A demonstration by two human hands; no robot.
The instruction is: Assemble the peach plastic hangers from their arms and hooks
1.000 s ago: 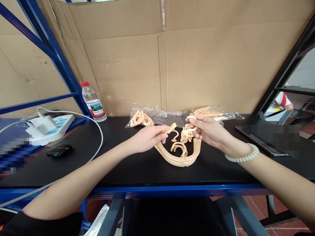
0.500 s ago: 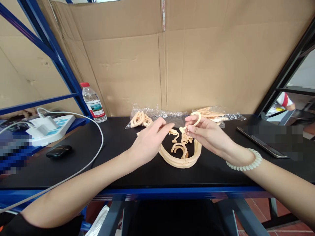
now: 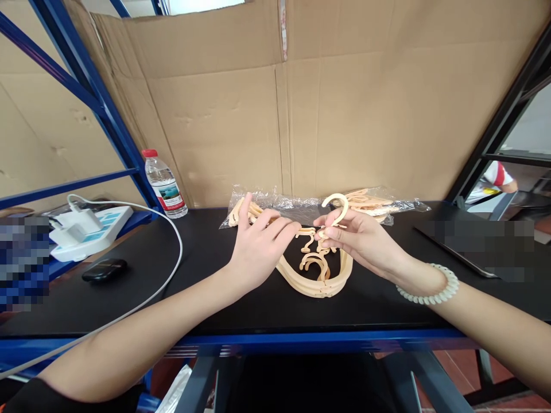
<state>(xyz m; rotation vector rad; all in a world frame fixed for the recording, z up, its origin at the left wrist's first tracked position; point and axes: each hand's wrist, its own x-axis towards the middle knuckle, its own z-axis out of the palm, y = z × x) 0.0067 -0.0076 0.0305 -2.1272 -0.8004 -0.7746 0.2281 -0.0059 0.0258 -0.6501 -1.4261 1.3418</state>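
A cream hanger hook [image 3: 340,202] is pinched between the thumb and fingers of my right hand [image 3: 365,236], its curved end pointing up. My left hand [image 3: 260,249] is to the left of it, fingers apart and back of the hand towards me; I make out nothing in it. Below and between my hands, curved cream hanger parts [image 3: 316,288] lie stacked on the black tabletop. More loose hooks [image 3: 314,261] lie inside their curve, partly hidden by my hands.
Clear plastic bags with cream parts [image 3: 365,198] lie against the cardboard wall [image 3: 206,115]. A water bottle [image 3: 166,186], a power strip [image 3: 101,229], a black mouse [image 3: 104,269] and a white cable [image 3: 178,241] are at left. A dark flat device [image 3: 456,249] lies at right.
My left hand's fingers have spread, with one finger now raised. In my right hand the hook has tilted more upright, and its curved end shows more fully.
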